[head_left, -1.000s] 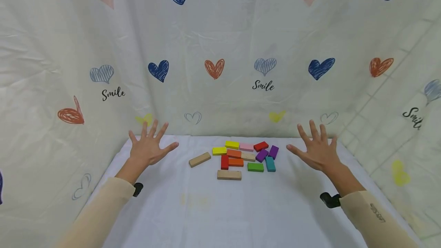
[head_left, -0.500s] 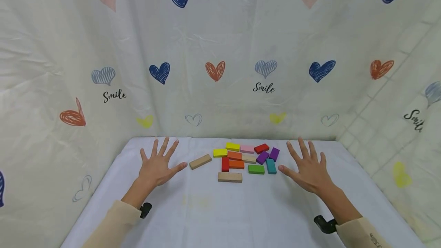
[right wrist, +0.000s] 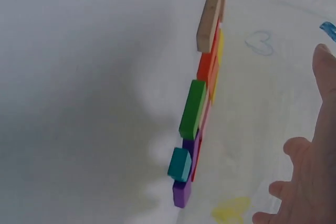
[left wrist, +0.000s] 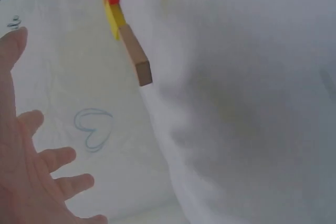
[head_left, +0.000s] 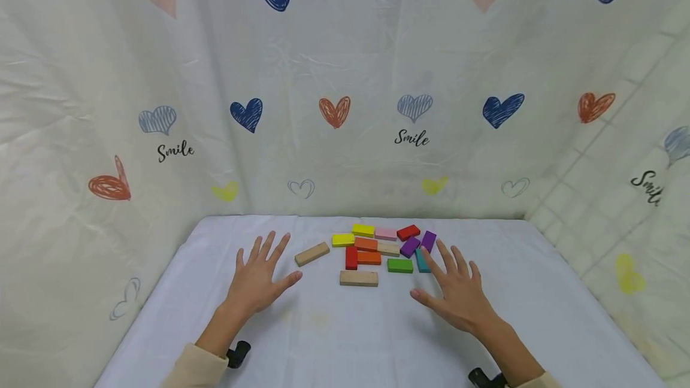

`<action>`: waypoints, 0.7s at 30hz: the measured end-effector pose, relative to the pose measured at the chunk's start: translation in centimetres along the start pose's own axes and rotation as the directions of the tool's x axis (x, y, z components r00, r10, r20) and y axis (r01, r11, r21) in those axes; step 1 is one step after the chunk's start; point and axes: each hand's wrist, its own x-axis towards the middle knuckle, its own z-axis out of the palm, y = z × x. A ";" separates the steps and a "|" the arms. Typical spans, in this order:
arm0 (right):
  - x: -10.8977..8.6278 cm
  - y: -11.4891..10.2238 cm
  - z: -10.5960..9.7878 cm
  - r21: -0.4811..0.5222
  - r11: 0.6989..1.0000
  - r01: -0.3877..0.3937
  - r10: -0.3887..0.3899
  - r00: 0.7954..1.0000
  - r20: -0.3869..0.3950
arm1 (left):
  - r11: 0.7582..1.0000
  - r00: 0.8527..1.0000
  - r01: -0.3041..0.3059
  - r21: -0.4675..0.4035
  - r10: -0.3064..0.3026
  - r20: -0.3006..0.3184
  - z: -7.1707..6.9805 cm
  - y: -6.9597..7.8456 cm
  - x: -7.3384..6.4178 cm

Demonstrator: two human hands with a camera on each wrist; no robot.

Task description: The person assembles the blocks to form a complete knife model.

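Left hand (head_left: 254,285): fingers spread wide, above white cloth (head_left: 329,340); slanted wooden block (head_left: 312,254) just ahead of thumb. Right hand (head_left: 458,299): fingers likewise spread; teal block (head_left: 420,264) partly hidden behind index finger, green block (head_left: 400,266) ahead of thumb. Between our hands we list second wooden block (head_left: 359,279), other coloured blocks (head_left: 366,244) beyond.

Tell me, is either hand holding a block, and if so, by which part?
Nothing is held. The left hand and the right hand are both empty, their fingers spread, and the blocks lie on the white cloth.
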 end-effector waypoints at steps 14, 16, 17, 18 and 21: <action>2.1 -3.0 3.1 0.379 0.925 0.005 -0.073 0.984 0.165 | 0.993 0.999 0.022 -0.115 -0.026 -0.032 2.1 0.2 2.2; 2.6 -3.1 3.5 0.442 0.897 -0.018 -0.077 0.978 0.195 | 0.989 0.999 0.039 -0.141 -0.042 -0.014 2.4 0.0 2.5; 2.8 -3.1 3.6 0.469 0.882 -0.030 -0.077 0.975 0.207 | 0.987 0.999 0.048 -0.156 -0.049 -0.005 2.5 0.0 2.7; 2.9 -3.2 3.8 0.498 0.866 -0.043 -0.077 0.973 0.218 | 0.983 0.998 0.060 -0.176 -0.060 0.006 2.6 -0.1 2.8; 3.4 -3.4 4.4 0.567 0.820 -0.078 -0.074 0.968 0.241 | 0.965 0.995 0.095 -0.242 -0.089 0.037 2.9 -0.2 3.4</action>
